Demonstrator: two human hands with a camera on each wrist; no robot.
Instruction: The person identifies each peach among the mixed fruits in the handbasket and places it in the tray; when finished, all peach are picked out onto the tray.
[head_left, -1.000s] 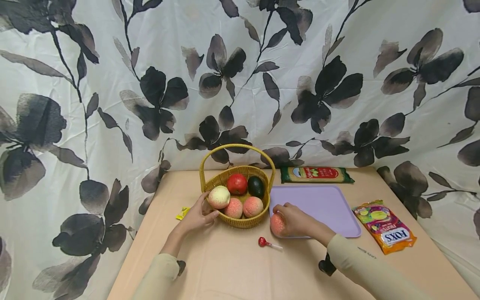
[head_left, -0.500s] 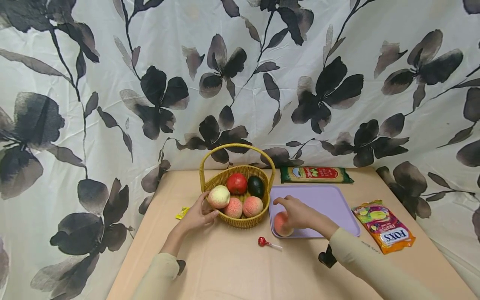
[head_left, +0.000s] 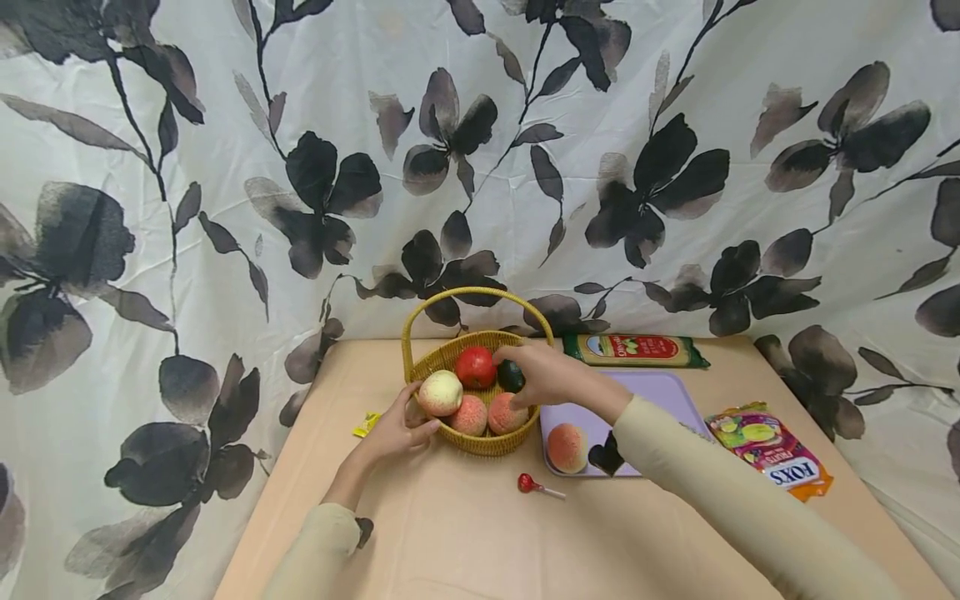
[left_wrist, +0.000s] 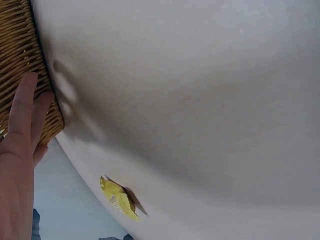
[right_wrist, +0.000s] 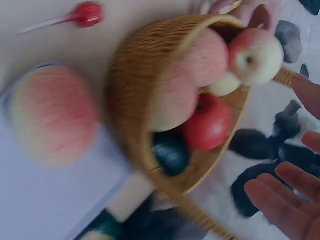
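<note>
Head view: note, from left to right, left hand (head_left: 397,430) with straightened fingers resting against wall of yellow wicker basket (head_left: 483,447) containing avocado (head_left: 512,378); right hand (head_left: 553,375) above basket's right side, thumb and fingers apart; then peach (head_left: 567,448) lying in near-left corner of lilac tray (head_left: 656,385).

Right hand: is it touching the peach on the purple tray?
Apart. The right wrist view shows it plainly: the right hand is at one edge, the peach near the opposite edge, with the basket between.
</note>
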